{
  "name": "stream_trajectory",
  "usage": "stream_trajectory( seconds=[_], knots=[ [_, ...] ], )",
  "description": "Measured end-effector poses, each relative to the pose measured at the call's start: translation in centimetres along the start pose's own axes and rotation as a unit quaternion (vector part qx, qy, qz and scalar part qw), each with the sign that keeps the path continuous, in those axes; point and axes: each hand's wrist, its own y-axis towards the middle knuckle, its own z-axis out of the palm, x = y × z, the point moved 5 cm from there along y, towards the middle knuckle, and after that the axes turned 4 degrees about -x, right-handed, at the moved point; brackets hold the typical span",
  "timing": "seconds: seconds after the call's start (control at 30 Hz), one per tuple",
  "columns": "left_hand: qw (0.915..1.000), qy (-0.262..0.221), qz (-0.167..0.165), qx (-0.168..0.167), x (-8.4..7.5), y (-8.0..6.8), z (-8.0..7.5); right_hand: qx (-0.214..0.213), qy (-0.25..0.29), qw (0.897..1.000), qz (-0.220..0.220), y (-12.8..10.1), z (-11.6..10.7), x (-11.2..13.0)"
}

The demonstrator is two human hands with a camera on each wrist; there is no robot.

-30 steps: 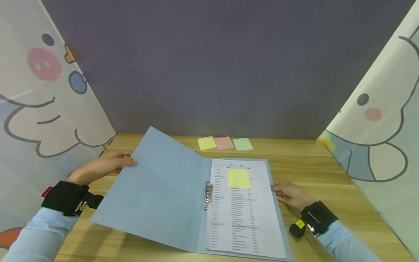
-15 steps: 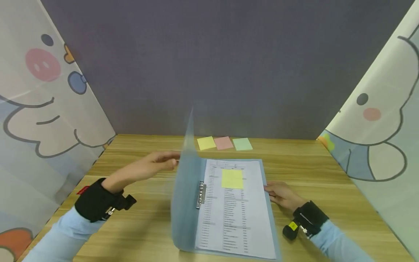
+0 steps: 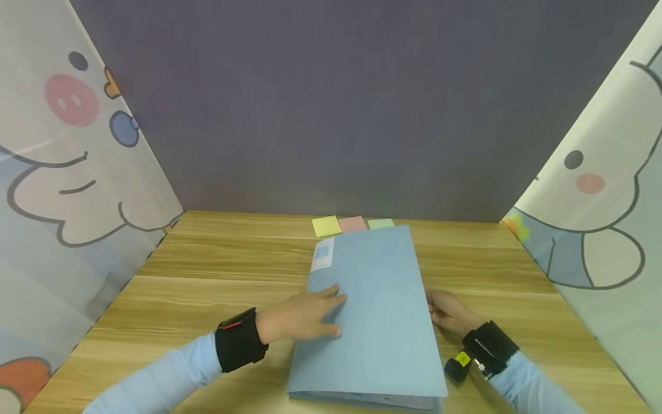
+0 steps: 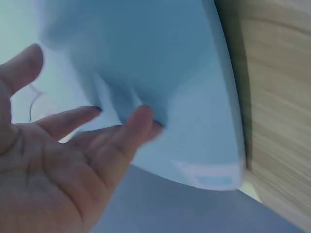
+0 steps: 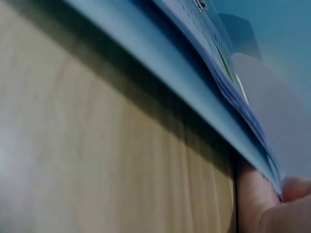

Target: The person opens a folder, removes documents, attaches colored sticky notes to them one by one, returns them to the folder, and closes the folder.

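A light blue folder [image 3: 374,310] lies on the wooden table, its front cover folded over the papers. Its upper left corner carries a white label [image 3: 323,254]. My left hand [image 3: 302,313] rests on the cover near the spine with fingers spread; in the left wrist view its fingertips touch the blue surface. At the folder's right edge, my right hand [image 3: 452,310] pinches the lower cover, thumb above and finger beneath in the right wrist view. There the stacked papers [image 5: 209,58] show below the raised upper cover, with a bit of the metal clip [image 5: 200,5] at the top.
Behind the folder are a yellow sticky note [image 3: 326,226], a pink one [image 3: 353,224] and a green one [image 3: 380,223], the last two partly covered by the folder. A dark grey panel [image 3: 331,103] stands at the table's back, with cartoon-printed sheets on both sides.
My left hand has swung the cover from the left over to the right onto the papers, hiding them and the yellow note on them. The right hand stays at the right edge.
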Motion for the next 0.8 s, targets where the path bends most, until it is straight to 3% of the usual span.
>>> stream_trajectory(
  seconds=[0.17, 0.33, 0.47, 0.6, 0.8],
  knots=[
    [0.9945, 0.103, -0.020, 0.004, -1.0, 0.7, 1.8, 0.047, 0.053, 0.997, 0.032, 0.0, 0.2, 0.0],
    [0.9865, 0.161, -0.030, -0.004, -1.8, 1.1, 2.9, 0.022, -0.041, 0.999, 0.016, 0.3, 0.0, -0.3],
    [0.9773, 0.210, -0.030, -0.009, -2.3, 1.5, 3.7, -0.014, -0.119, 0.993, 0.002, 0.3, -0.1, -0.7],
    [0.9704, 0.239, -0.033, 0.000, -2.5, 1.7, 4.4, -0.034, -0.138, 0.990, -0.002, 0.3, -0.2, -1.0],
    [0.9684, 0.247, -0.034, 0.002, -2.3, 1.9, 4.5, -0.049, -0.144, 0.988, -0.002, 0.3, -0.4, -0.8]
  ],
)
